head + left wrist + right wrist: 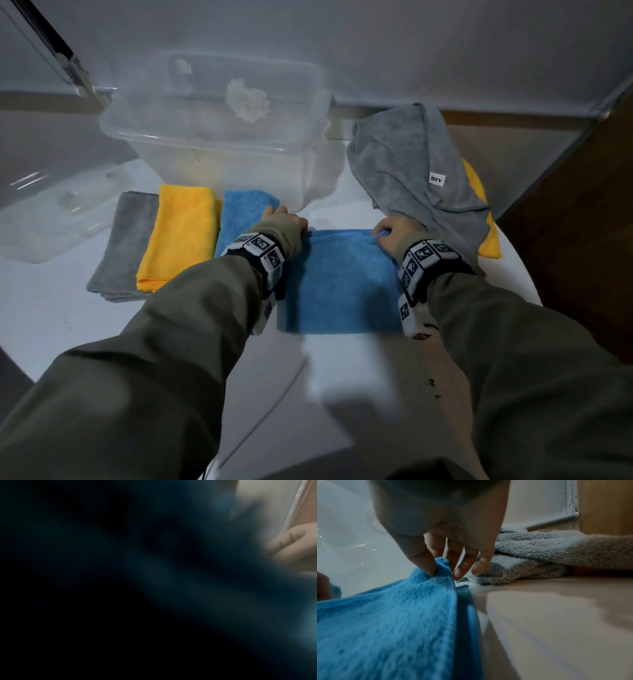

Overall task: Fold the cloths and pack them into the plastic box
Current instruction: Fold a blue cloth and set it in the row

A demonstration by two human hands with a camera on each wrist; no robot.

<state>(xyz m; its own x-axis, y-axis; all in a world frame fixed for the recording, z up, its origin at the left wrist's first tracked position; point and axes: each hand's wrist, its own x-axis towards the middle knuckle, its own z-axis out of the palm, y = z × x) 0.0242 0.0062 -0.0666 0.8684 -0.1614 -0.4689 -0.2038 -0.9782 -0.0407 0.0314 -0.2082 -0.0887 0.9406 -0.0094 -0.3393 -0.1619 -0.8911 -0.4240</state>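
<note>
A blue cloth lies folded over on the white table in front of me. My left hand grips its far left corner, fingers curled over the edge. At the far right corner my right hand pinches the blue cloth; the right wrist view shows the right hand with thumb and fingers closed on the raised corner. The clear plastic box stands open just beyond. The left wrist view is dark, filled by blurred blue.
Three folded cloths lie in a row at the left: grey, yellow, blue. A loose grey cloth covers a yellow one at the right. The clear lid rests far left. Something white and crumpled shows at the box.
</note>
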